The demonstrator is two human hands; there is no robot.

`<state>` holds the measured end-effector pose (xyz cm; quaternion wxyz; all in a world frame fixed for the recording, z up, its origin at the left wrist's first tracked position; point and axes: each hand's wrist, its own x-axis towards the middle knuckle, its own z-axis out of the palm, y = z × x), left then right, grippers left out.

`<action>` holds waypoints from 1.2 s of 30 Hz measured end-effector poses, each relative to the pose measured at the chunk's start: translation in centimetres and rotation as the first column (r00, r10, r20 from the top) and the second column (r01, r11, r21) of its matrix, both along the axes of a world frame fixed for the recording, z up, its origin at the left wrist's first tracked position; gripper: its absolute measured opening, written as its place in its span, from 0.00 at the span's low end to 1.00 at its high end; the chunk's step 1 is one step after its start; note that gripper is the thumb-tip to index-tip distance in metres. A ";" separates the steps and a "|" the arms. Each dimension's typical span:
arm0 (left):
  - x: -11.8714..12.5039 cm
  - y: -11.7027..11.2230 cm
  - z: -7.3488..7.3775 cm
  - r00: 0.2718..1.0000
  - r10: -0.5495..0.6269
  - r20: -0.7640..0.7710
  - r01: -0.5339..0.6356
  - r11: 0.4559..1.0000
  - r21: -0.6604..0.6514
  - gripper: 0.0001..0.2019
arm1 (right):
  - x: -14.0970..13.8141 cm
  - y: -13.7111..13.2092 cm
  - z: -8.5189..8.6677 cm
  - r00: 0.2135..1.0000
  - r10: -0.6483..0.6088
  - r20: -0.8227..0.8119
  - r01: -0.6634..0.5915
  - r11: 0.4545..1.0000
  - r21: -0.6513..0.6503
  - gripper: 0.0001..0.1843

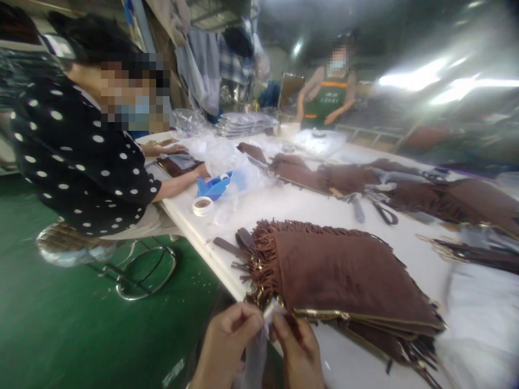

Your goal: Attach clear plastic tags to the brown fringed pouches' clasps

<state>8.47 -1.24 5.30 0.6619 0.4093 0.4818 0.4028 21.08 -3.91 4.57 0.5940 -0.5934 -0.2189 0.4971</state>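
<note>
Close to the table's near edge, my left hand [231,340] and my right hand [295,343] pinch a thin whitish translucent wrap [256,351], which looks like tissue or plastic, between thumbs and fingers. Part of it hangs below my left fingers. Just beyond my fingertips are gold-coloured metal rings [259,294] at the corner of a brown fringed pouch [336,270]. This pouch lies on a stack of similar ones, its gold zipper [324,313] facing me. Brown straps stick out at its left end. Whether the wrap goes around a ring or strap is hidden by my fingers.
A white table [190,232] carries more brown pouches [300,173], a blue tape dispenser [217,185], a tape roll [203,206] and clear plastic bags [227,156]. A co-worker in a dotted top [81,162] sits at the left; another person in a green apron [327,100] stands behind.
</note>
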 end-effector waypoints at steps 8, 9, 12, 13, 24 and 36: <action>-0.2 1.6 2.0 0.980 -0.174 0.096 0.194 0.939 -0.284 0.13 | 0.6 0.2 -2.0 0.991 0.084 -0.102 -0.080 0.996 0.047 0.22; 0.0 1.6 1.9 0.983 -0.181 0.022 0.181 0.959 -0.216 0.12 | 0.6 0.2 -2.1 0.992 0.084 -0.091 -0.079 0.995 0.052 0.22; 0.5 1.2 1.6 0.977 -0.151 -0.149 0.146 0.988 -0.046 0.12 | 0.4 0.1 -2.0 0.995 0.057 -0.087 -0.052 0.997 0.057 0.23; 0.7 1.0 1.6 0.974 -0.144 -0.172 0.142 0.990 -0.027 0.12 | 0.3 0.0 -1.8 0.995 0.040 -0.086 -0.035 0.998 0.057 0.23; 0.4 -0.1 0.6 0.997 -0.074 0.004 0.074 0.984 -0.161 0.16 | -0.4 -0.2 -1.5 0.991 -0.025 -0.131 0.029 0.999 0.031 0.26; 0.2 -0.2 0.7 0.991 -0.058 0.122 0.053 0.998 0.037 0.14 | -0.8 0.0 -0.2 0.986 -0.016 -0.168 0.019 1.000 0.017 0.26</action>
